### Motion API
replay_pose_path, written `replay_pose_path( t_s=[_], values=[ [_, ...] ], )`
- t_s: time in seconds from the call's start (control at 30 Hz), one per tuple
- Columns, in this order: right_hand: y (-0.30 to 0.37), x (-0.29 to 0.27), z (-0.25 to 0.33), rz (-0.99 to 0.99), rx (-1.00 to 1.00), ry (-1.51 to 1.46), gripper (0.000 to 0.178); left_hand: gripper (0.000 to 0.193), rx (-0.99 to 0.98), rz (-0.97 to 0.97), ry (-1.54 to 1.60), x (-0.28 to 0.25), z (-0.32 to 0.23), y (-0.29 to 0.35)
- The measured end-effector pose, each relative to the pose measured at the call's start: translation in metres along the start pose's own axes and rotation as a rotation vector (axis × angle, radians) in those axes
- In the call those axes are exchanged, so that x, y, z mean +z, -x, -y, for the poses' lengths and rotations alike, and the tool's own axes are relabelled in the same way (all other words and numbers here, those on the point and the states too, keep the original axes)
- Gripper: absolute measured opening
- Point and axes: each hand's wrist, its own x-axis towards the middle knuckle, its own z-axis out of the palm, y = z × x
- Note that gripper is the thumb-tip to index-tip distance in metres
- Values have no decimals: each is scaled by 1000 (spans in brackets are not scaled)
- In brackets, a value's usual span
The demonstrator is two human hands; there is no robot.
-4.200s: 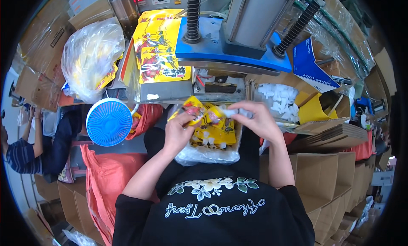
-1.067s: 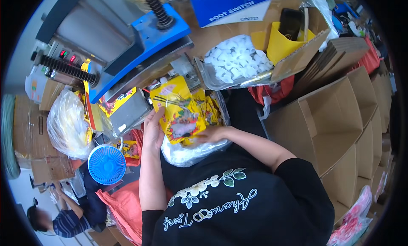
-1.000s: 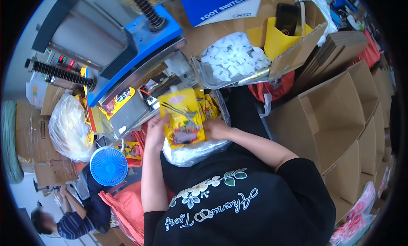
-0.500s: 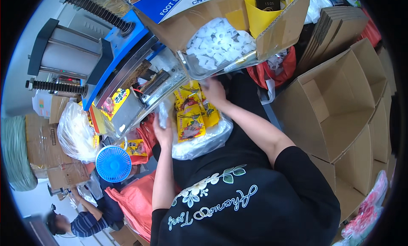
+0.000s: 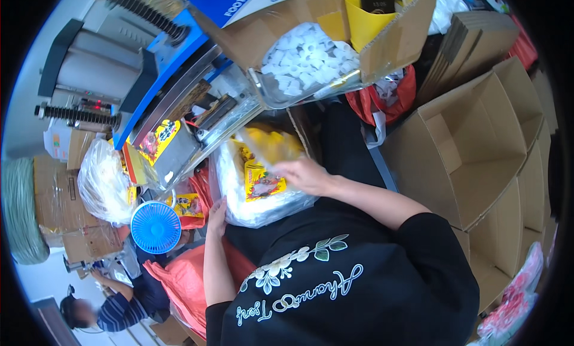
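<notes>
A clear plastic bag (image 5: 232,209) lies in front of my lap, with yellow printed sachets (image 5: 263,181) inside and on top. My right hand (image 5: 306,175) is over the bag, fingers pinched on what looks like its plastic edge, stretched toward the far left. Motion smears the yellow sachets behind that edge. At the bag's near left side, my left hand (image 5: 217,217) has its fingers closed on the plastic. Just left of the bag stands a press machine (image 5: 170,92) with a blue plate, and a yellow sachet (image 5: 160,141) rests on its front.
A metal tray (image 5: 267,98) of small white plastic pieces stands beyond the bag. Open cardboard boxes (image 5: 460,136) fill the right side. A blue fan (image 5: 156,227) and a red plastic bag (image 5: 191,286) are at left. A person in a striped shirt (image 5: 122,310) works at far left.
My right hand has come back toward me from the far side of the bag, pulling plastic. My left hand has slid down and slightly left along the bag's side.
</notes>
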Motion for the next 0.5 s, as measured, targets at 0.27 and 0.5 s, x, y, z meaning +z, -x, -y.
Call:
replay_pose_path(
  t_s=[0.27,0.5],
  values=[
    [7,-121,-24,-343,177,78,25,30,355,-338,17,-40,-55,58],
    [50,-131,-66,72,403,17,19,29,479,-676,622,-35,1,-1]
  ],
)
